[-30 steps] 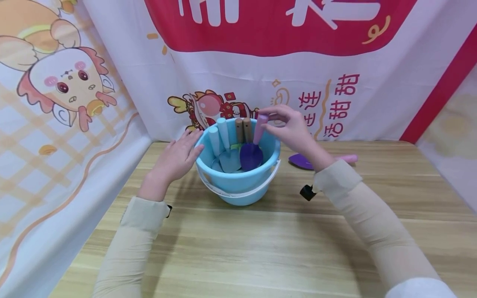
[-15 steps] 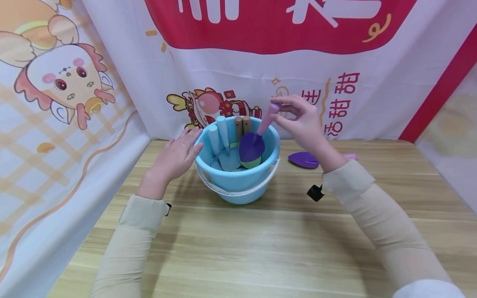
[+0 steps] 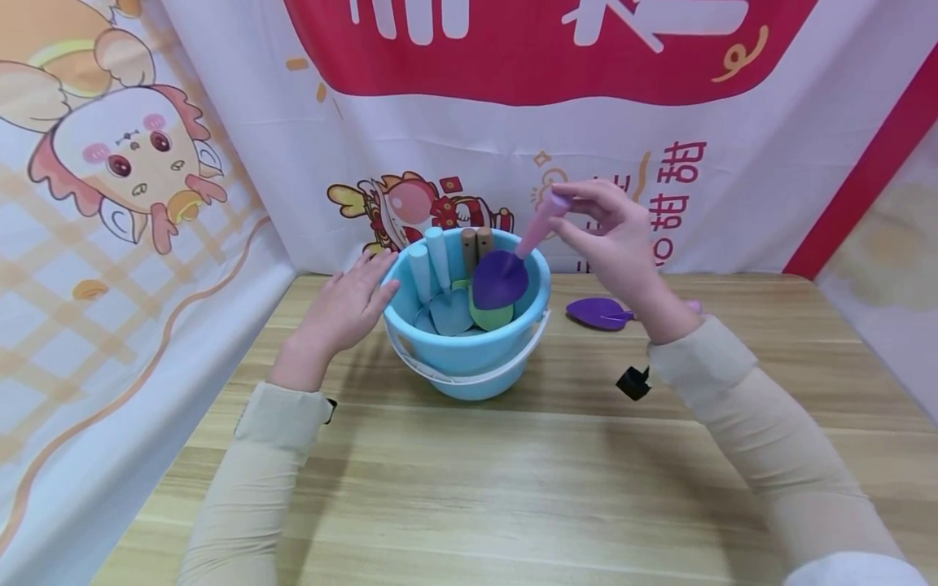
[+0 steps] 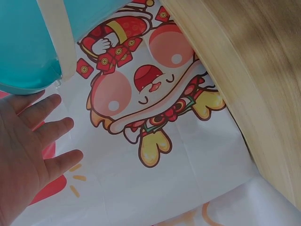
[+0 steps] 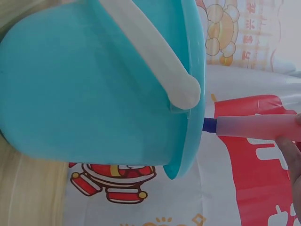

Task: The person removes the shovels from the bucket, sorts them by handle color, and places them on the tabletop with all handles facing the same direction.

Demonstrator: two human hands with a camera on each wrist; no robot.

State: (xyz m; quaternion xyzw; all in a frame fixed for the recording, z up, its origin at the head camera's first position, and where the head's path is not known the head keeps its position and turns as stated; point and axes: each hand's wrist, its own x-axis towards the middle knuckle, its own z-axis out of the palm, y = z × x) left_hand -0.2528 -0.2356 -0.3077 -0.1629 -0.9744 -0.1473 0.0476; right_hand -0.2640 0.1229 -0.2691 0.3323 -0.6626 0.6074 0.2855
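Note:
A light blue bucket (image 3: 469,358) with a white handle stands on the table. My left hand (image 3: 350,299) rests on its left rim, fingers spread and straight; the left wrist view shows the same hand (image 4: 33,146) beside the rim. With thumb and fingers my right hand (image 3: 611,236) pinches the end of the pink handle of a toy shovel (image 3: 501,278), whose purple blade sits tilted in the bucket's mouth. In the right wrist view the pink handle (image 5: 254,127) sticks out past the rim. Inside the bucket are a green-bladed shovel (image 3: 493,317), blue shovels (image 3: 450,313) and brown handles (image 3: 476,248).
A second purple shovel (image 3: 597,313) with a pink handle lies on the wooden table (image 3: 469,488) right of the bucket, partly behind my right wrist. A printed cloth (image 3: 454,138) hangs close behind the bucket, and another cloth (image 3: 81,342) hangs on the left.
My right hand has drawn the purple shovel up and to the right, tilting its handle outward and uncovering the green blade below. My left hand has stayed on the rim.

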